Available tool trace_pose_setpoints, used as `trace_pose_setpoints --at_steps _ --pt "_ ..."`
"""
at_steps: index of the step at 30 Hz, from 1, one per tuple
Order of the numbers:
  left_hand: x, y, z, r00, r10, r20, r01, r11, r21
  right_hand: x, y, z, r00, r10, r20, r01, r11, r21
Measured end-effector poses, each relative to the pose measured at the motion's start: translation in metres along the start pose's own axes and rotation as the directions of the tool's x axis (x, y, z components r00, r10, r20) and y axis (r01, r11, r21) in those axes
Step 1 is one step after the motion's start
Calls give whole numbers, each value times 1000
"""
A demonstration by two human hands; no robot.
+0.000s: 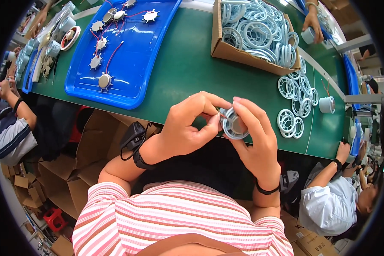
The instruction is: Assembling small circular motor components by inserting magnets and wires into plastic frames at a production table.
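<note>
Over the near edge of the green table (183, 64), a small light-blue round plastic housing (228, 123) is held up, tilted. My right hand (258, 136) grips it by the side, thumb below and fingers over the top. Inside the housing shows a round silver part (238, 125), partly covered by my fingers. My left hand (187, 121) is closed in a pinch at the housing's left rim. A thin red wire (206, 115) runs at those fingertips; its end is hidden.
A blue tray (134, 55) holds several round silver parts (105, 80) with red wires. A cardboard box (254, 59) is heaped with light-blue rings (258, 34). Loose rings (287, 121) and a wired light-blue cup (327, 105) lie right. Co-workers' hands (313, 26) are at the sides.
</note>
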State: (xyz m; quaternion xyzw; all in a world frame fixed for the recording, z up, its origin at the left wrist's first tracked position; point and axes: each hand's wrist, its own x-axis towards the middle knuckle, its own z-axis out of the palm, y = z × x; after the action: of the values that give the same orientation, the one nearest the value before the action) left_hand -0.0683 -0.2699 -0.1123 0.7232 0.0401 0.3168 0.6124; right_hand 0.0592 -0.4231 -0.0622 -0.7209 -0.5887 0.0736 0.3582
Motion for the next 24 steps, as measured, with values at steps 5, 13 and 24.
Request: trace_pose_setpoints --at_steps 5,13,24 --pt "-2 10 2 973 227 -45 -217 963 161 -7 0 5 978 -90 -189 91 996 -1" --pt "-6 97 -56 983 169 78 -185 925 331 -78 83 -117 620 173 -765 -595 739 -316" --pt "196 26 -134 929 -123 350 -317 226 921 -134 210 -159 452 46 -891 -841 355 -408"
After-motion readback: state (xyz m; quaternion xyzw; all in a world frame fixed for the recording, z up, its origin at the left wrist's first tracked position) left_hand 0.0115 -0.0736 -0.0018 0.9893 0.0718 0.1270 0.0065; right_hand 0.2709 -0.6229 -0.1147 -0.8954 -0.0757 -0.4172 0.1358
